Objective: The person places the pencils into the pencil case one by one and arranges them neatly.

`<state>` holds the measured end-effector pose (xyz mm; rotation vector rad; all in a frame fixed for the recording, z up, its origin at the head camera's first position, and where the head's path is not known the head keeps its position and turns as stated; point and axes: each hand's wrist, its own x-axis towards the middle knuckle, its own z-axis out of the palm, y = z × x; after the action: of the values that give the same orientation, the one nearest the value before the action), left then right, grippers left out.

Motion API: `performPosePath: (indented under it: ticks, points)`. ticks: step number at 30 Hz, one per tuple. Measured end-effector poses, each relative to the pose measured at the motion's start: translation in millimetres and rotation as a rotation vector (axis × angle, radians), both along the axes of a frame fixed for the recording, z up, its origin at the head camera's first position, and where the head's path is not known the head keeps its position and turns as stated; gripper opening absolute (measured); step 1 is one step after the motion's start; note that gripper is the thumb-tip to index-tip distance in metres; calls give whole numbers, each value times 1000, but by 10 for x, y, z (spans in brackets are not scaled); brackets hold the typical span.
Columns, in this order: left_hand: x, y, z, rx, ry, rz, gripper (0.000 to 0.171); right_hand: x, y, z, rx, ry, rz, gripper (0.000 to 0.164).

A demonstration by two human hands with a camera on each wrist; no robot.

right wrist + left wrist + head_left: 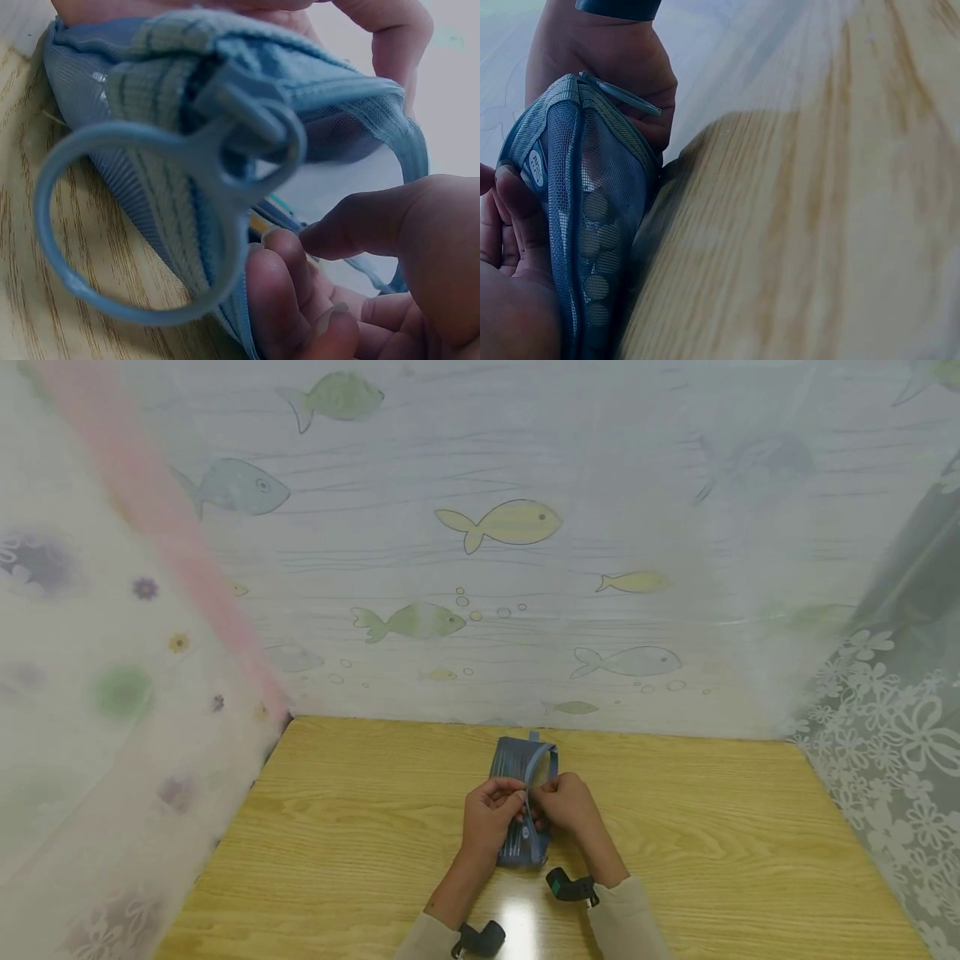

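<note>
A blue mesh zip pouch [513,758] stands on the wooden table, its zipped top pulled open. At its left side, my left hand [491,814] pinches the zipper edge between thumb and fingers, also visible in the left wrist view. My right hand [566,802] has curled fingers in the opening. In the right wrist view, a slim orange-yellow item [259,224] lies inside by those fingertips; whether they pinch it is hidden. A large ring-shaped zipper pull [56,255] hangs at the near end. Round pale spots [596,287] show along the mesh side.
The wood-grain table [360,827] extends around the pouch. Behind it hangs a fish-patterned curtain [420,677], with flowered sheets [90,760] at the left and lace-like fabric [892,743] at the right. Dark wrist cameras [566,887] sit on both wrists.
</note>
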<state>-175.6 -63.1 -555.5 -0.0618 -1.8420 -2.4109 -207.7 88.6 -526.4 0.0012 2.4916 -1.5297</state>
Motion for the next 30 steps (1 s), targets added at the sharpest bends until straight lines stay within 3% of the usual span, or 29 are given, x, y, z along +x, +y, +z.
performPosePath:
  ticks: [11,21,30]
  points:
    - [-11,3,-7,0,-4,-7,14,-12,17,12,0,4,12,30]
    - [-8,24,-1,-32,-6,-17,13,-16,128,10,55,79,-19,15]
    - [-11,38,3,-78,-32,-21,12,-5,240,10,37,121,-30,15]
